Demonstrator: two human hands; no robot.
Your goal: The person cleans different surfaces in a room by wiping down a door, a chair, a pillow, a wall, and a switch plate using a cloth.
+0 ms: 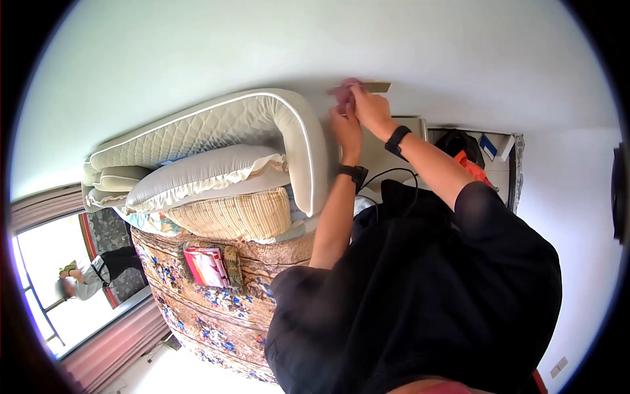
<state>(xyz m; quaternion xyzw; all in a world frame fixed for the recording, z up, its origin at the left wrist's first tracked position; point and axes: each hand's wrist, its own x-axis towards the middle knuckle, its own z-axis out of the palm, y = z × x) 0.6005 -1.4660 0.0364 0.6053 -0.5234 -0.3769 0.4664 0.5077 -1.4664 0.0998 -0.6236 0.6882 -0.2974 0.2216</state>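
A bunched mauve cloth [345, 90] is against the pale wall, over part of a tan, gold-coloured wall plate [378, 87]. My right hand [371, 110] is closed on the cloth from the right side. Just below and to the left, my left hand [346, 129] has its fingers pinched at the cloth's lower edge. Both hands are close together, and the fingertips are partly hidden and slightly blurred. Each wrist wears a black band.
Left of my arms stands a bed with a padded headboard [190, 125], pillows [230, 213], a patterned bedspread [197, 315] and a pink packet [207, 266]. A bedside cabinet [410, 128], dark cable [394, 171] and orange item [474, 169] are nearby. Another person [98, 272] is by the window.
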